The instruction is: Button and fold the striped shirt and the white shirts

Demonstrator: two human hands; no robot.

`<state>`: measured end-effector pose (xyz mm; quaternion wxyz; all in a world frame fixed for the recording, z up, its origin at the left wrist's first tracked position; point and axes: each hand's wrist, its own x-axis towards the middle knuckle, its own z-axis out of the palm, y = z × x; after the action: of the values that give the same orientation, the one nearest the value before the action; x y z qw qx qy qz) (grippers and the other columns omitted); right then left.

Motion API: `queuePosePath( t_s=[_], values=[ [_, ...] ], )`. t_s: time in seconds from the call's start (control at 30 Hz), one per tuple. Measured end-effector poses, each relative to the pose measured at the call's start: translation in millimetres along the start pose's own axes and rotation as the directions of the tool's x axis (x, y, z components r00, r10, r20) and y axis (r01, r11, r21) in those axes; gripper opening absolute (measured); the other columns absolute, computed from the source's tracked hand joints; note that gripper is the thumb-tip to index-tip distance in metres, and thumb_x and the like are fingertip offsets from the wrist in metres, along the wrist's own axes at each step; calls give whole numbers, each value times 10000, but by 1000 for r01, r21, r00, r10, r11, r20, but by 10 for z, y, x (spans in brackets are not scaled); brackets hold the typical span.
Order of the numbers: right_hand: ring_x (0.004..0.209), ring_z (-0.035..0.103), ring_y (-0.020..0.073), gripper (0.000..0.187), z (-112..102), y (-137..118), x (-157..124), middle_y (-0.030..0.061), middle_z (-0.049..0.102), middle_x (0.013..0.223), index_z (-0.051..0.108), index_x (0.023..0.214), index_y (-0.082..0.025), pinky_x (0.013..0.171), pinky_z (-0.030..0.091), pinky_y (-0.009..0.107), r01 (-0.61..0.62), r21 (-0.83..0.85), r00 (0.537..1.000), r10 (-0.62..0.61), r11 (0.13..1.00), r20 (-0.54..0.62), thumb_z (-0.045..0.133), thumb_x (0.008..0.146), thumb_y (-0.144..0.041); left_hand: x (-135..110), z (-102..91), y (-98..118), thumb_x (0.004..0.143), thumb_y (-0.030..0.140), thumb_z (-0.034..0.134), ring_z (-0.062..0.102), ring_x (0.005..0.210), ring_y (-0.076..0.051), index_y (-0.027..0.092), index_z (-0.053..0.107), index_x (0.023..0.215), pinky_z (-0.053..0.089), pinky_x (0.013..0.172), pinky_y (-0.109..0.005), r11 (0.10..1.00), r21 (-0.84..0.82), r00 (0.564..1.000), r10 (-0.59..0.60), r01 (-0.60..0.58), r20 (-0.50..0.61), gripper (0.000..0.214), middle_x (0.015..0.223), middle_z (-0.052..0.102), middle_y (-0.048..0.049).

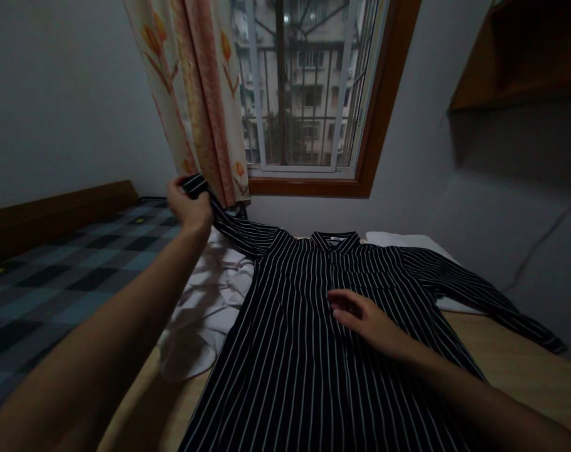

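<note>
A black shirt with white stripes (295,339) lies spread front side up on a wooden table, its collar toward the window. My left hand (189,204) is closed on the cuff end of the sleeve at the left and holds it raised, so that sleeve slants up from the shoulder. Over the middle of the shirt front is my right hand (361,317), fingers loosely curved and apart, with nothing in them. Whether it touches the cloth I cannot tell. The other sleeve stretches out flat to the right.
White crumpled cloth (205,314) lies left of the shirt, and a flat white item (412,240) shows behind its right shoulder. Bare wood of the table (516,364) shows at right. A bed with a checked cover (78,270) stands left. Beyond are a curtain (205,94) and a barred window (309,94).
</note>
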<state>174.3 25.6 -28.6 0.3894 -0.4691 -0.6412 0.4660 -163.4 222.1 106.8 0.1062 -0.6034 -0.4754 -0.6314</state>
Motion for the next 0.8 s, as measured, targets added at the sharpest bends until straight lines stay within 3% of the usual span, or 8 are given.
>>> queuePosePath(
  t_s=[0.07, 0.17, 0.23, 0.3, 0.37, 0.47, 0.6, 0.8],
  values=[
    [1145, 574, 265, 535, 40, -41, 270, 124, 569, 1286, 543, 1226, -246, 1000, 441, 471, -30, 343, 995, 61, 939, -81, 633, 796, -551, -152, 115, 387, 779, 93, 567, 586, 1041, -191, 130, 380, 1312, 471, 910, -338, 990, -15, 984, 143, -142, 105, 566, 1243, 581, -103],
    [1093, 614, 270, 564, 72, -78, 670, 124, 585, 1264, 513, 1228, -268, 923, 490, 490, -39, 700, 983, 152, 713, -100, 501, 828, -666, -606, 220, 749, 752, 311, 686, 529, 1128, -270, 225, 385, 1384, 414, 949, -408, 874, 31, 717, 377, -485, 586, 705, 1299, 564, -84],
    [1035, 642, 263, 523, 87, -36, 907, 109, 639, 1175, 544, 1172, -259, 875, 511, 501, -53, 777, 980, 183, 628, -81, 422, 866, -664, -932, 251, 761, 725, 421, 708, 469, 1190, -327, 237, 375, 1405, 374, 957, -455, 804, 144, 592, 290, -576, 752, 778, 1363, 513, -105],
    [974, 663, 234, 350, 108, 70, 1095, 76, 687, 1060, 574, 1098, -244, 854, 531, 462, -41, 781, 954, 257, 623, -156, 497, 890, -515, -1170, 255, 647, 764, 407, 667, 465, 1182, -336, 223, 426, 1369, 359, 938, -456, 748, 245, 536, 171, -617, 827, 677, 1338, 531, -119],
    [911, 676, 198, 216, 130, 214, 1216, 32, 709, 948, 581, 1034, -236, 851, 543, 395, -12, 762, 888, 357, 648, -290, 618, 825, -271, -1276, 240, 506, 829, 296, 577, 511, 1101, -318, 189, 538, 1245, 367, 889, -437, 700, 336, 540, 83, -630, 838, 432, 1195, 615, -125],
    [826, 680, 177, 268, 152, 413, 1269, 9, 705, 842, 590, 933, -224, 837, 550, 341, -1, 738, 820, 423, 675, -386, 663, 710, -94, -1241, 205, 400, 851, 177, 479, 546, 986, -313, 149, 622, 1050, 372, 811, -428, 643, 455, 628, 51, -616, 777, 247, 1009, 658, -141],
    [811, 680, 189, 209, 157, 570, 1211, 22, 711, 835, 620, 900, -210, 833, 547, 358, 47, 704, 895, 283, 709, -344, 666, 705, -155, -1097, 184, 426, 868, 137, 428, 542, 970, -313, 143, 616, 1077, 364, 794, -432, 598, 404, 610, 187, -693, 770, 281, 1009, 640, -163],
    [830, 665, 194, 527, 163, 738, 1168, 27, 695, 885, 606, 1101, -208, 864, 507, 380, 82, 510, 925, 125, 856, -360, 730, 589, -209, -1055, 123, 380, 910, 142, 371, 544, 990, -326, 133, 634, 1015, 380, 816, -459, 564, 411, 591, 177, -716, 787, 283, 976, 633, -182]
  ],
)
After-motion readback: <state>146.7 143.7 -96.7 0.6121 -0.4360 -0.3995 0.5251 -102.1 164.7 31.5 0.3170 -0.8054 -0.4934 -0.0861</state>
